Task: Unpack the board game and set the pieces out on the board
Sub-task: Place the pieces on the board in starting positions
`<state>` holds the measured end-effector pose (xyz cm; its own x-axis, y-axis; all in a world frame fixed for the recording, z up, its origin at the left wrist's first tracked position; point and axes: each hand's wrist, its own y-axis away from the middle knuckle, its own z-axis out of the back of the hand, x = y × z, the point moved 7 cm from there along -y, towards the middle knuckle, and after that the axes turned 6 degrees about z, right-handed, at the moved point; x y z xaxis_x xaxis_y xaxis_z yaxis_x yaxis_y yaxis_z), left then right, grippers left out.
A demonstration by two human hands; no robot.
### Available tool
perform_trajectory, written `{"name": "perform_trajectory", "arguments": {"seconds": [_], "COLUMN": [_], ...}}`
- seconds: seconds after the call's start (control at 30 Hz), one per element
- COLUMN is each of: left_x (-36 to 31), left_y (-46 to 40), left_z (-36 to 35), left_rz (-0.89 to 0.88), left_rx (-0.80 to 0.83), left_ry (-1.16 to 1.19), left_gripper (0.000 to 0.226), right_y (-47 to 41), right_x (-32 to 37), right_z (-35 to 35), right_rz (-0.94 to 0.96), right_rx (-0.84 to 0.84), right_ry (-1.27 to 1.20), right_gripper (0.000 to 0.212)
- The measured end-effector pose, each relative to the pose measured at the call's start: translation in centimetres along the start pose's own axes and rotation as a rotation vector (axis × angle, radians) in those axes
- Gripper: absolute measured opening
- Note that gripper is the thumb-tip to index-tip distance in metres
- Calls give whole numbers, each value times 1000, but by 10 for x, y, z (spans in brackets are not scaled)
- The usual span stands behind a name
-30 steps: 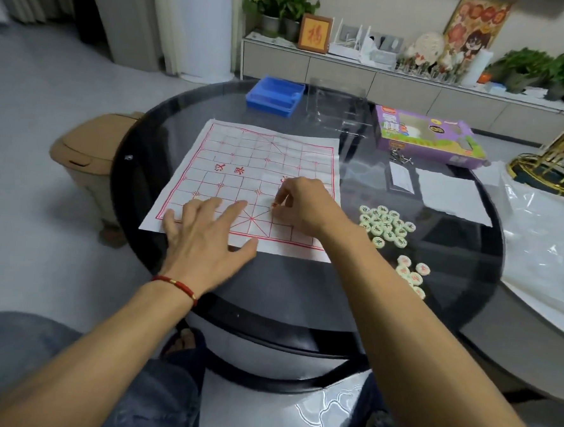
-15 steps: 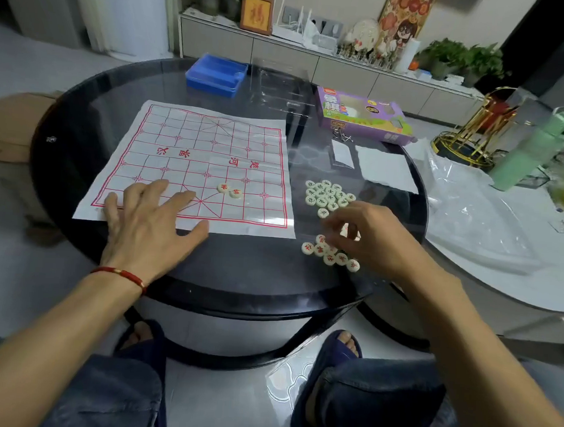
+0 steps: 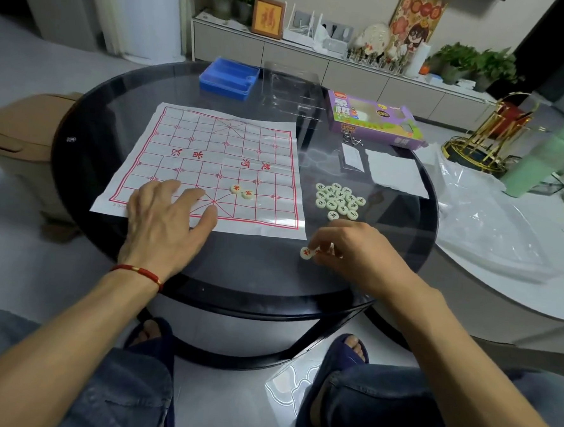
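A white paper board [image 3: 208, 149] with red grid lines lies on the round dark glass table [image 3: 91, 129]. Two cream discs with red characters [image 3: 241, 191] sit near the board's front edge. My left hand [image 3: 166, 219] rests flat on the board's front left corner, fingers spread. To the right of the board lies a cluster of cream discs with dark characters [image 3: 339, 201]. In front of that cluster my right hand [image 3: 354, 250] covers the red-character discs, its fingers curled on them; one red-marked disc [image 3: 306, 252] shows at its fingertips.
At the table's back stand a blue tray [image 3: 229, 77], a clear plastic insert [image 3: 291, 88] and the purple game box [image 3: 374, 119]. White paper sheets [image 3: 395, 173] lie right of centre. A plastic bag [image 3: 485, 219], green bottle [image 3: 548, 157] and gold rack [image 3: 486, 140] are on the right.
My right hand left two red discs on the board and moved right to the red pile in front of the dark cluster. The left hand stayed on the board.
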<state>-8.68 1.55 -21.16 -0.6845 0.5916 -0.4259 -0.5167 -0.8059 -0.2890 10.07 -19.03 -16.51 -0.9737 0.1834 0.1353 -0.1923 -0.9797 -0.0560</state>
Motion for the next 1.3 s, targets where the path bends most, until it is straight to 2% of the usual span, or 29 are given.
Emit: {"name": "perform_trajectory", "arguments": {"seconds": [0.2, 0.4, 0.5, 0.67, 0.87, 0.93, 1.03, 1.13, 1.2, 1.3], "left_x": [2, 1, 0, -2, -2, -2, -2, -6, -7, -7], "left_y": [0, 0, 0, 1, 2, 2, 2, 3, 3, 2], "left_z": [-1, -1, 0, 0, 3, 3, 2, 1, 1, 1], "left_rz": [17, 26, 17, 31, 47, 47, 40, 0, -13, 11], "left_rx": [9, 15, 8, 31, 49, 53, 55, 47, 45, 59], "left_ry": [-8, -4, -15, 1, 39, 44, 45, 17, 2, -2], "left_gripper": [62, 51, 53, 48, 48, 47, 46, 44, 44, 46], "right_y": [-4, -8, -14, -75, -133, -125, -92, -47, -25, -12], "right_x": [13, 14, 15, 17, -2, -7, -24, -31, -29, -27], "right_z": [-5, -7, -2, 13, -14, -9, 10, 21, 19, 12], "right_rz": [16, 47, 44, -2, -102, -120, -149, -112, -91, -64], "right_rx": [14, 50, 56, -107, -50, -79, -111, -16, 72, 91], "right_ry": [-27, -57, -77, -161, -211, -235, -195, -143, -132, -96], "right_gripper": [24, 18, 16, 15, 27, 31, 21, 15, 24, 30]}}
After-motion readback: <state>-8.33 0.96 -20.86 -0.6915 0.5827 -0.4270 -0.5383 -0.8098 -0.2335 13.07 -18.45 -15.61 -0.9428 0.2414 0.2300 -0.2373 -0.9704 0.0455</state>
